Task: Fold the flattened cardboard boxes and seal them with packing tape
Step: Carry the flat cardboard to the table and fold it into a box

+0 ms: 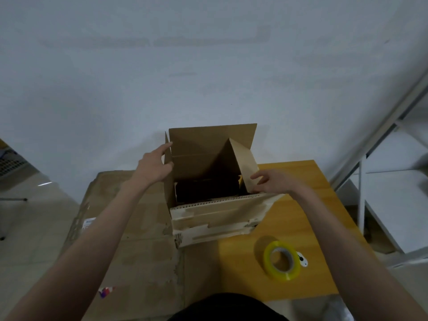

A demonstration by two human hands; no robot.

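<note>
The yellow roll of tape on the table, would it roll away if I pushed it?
Probably not far. The yellow roll of clear packing tape seems to lie nearly flat on the orange wooden table, so it would likely slide. Stood on edge, its round shape could roll. It looks light and stiff.

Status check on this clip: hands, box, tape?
Left hand open against left flap. Right hand pinches right flap. Box upright, top open. Tape roll untouched on table.

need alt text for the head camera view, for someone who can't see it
Seen from above, a person's left hand rests on the left flap of an open cardboard box while the right hand holds its right flap. The box stands on a yellow wooden table, with a roll of packing tape nearer the person.
</note>
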